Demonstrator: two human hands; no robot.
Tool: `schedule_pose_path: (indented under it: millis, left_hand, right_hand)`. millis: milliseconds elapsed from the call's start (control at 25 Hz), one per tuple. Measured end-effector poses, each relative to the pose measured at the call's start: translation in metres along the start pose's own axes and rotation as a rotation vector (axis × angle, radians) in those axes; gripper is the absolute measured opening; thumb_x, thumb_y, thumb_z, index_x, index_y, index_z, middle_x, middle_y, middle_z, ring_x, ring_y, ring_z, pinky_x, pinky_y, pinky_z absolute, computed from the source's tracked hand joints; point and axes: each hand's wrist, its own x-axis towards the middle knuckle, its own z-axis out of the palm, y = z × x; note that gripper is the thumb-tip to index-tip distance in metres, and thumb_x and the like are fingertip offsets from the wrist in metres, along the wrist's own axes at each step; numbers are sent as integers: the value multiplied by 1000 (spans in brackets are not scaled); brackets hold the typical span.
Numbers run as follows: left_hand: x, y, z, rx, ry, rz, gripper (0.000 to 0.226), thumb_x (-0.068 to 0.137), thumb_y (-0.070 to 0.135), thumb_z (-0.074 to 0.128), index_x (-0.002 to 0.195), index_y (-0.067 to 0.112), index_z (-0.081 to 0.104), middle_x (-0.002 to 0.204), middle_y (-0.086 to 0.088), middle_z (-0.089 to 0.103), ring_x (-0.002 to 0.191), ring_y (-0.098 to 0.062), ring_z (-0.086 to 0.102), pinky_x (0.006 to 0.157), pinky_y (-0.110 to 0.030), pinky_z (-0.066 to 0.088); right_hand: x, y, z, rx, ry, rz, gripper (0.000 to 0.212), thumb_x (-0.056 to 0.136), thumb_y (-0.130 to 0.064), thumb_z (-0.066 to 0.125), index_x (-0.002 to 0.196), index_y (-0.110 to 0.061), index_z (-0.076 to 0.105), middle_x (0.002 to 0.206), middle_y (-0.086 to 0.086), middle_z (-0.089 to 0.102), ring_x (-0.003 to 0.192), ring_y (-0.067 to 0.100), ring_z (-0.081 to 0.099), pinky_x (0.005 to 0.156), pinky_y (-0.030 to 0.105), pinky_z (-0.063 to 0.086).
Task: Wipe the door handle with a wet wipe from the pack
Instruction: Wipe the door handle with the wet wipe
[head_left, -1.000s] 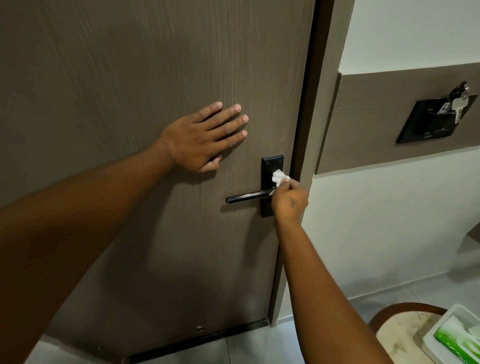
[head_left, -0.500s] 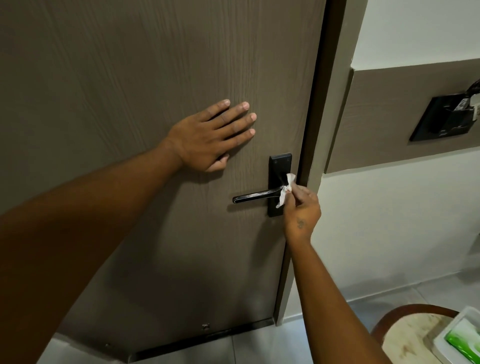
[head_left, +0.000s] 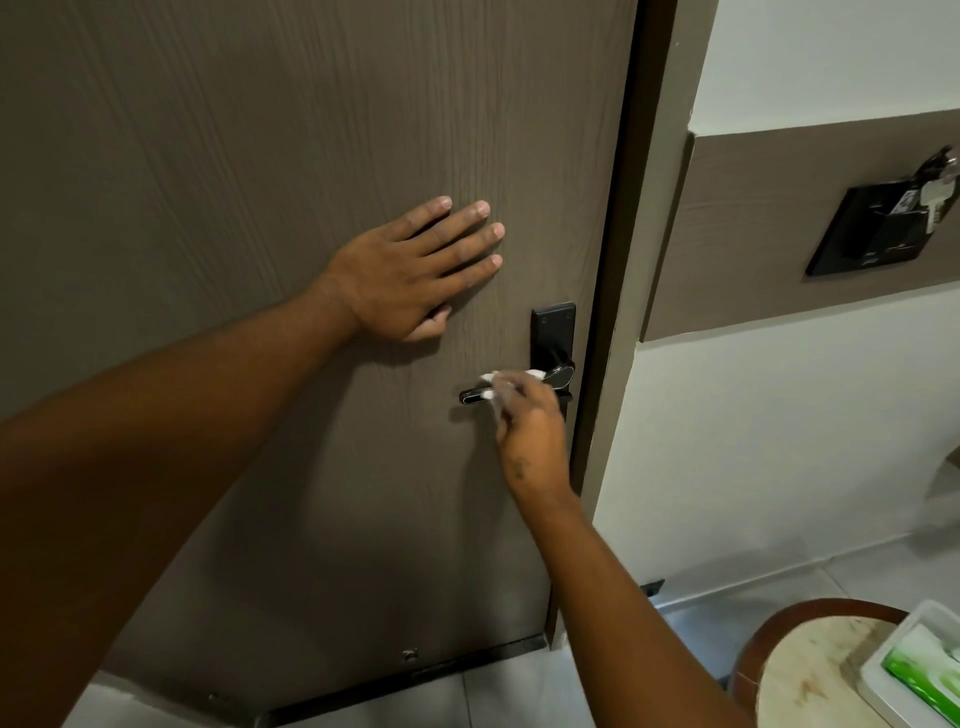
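A black lever door handle (head_left: 472, 396) sticks out leftwards from a black backplate (head_left: 552, 332) on the brown wooden door (head_left: 260, 156). My right hand (head_left: 530, 431) is shut on a white wet wipe (head_left: 491, 385) wrapped over the middle of the lever; only the lever's left tip and its right root show. My left hand (head_left: 410, 267) lies flat on the door, fingers spread, above and left of the handle. The green wet wipe pack (head_left: 924, 670) lies in a white tray (head_left: 883, 691) at the bottom right.
The tray rests on a round wooden stool (head_left: 810, 670) at the lower right. A black card holder (head_left: 872, 234) with keys hangs on the wall panel to the right of the door frame (head_left: 639, 260). Pale floor tiles run below the door.
My right hand has slid the wipe leftwards along the lever, from the backplate end to the middle. My left hand has stayed flat on the door.
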Motion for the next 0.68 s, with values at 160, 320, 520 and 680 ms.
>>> schedule_pose_path:
  millis: [160,320,520,680]
  left_hand:
    - [0,-1,0,8,-1,0,73,95,45,37,157,9,29,164,-22,25,154,-40,17,124,-53,15]
    - [-1,0,-2,3,-8,3,73,94,46,35,157,9,29,164,-22,25,153,-41,18,124,-53,11]
    - [1,-1,-4,13,-12,4,72,95,46,35,157,9,30,164,-22,25,153,-41,18,124,-54,16]
    - [-1,-1,-3,2,10,-2,71,95,45,37,156,9,31,164,-22,26,153,-41,18,124,-54,16]
  right_hand:
    - [16,20,-31,-52,119,143,32,97,-5,59,127,-13,63,129,-2,50,107,-7,47,82,-13,28]
    - [4,3,1,-245,-73,-55,40,95,-2,59,134,-11,57,139,9,51,128,24,44,106,17,30]
    - [6,-19,34,-367,-235,-206,29,96,-4,53,122,-7,64,130,14,55,115,24,50,92,27,45]
    - [7,-21,22,-359,-301,-250,30,91,1,56,118,-7,66,122,16,60,111,31,55,92,39,49]
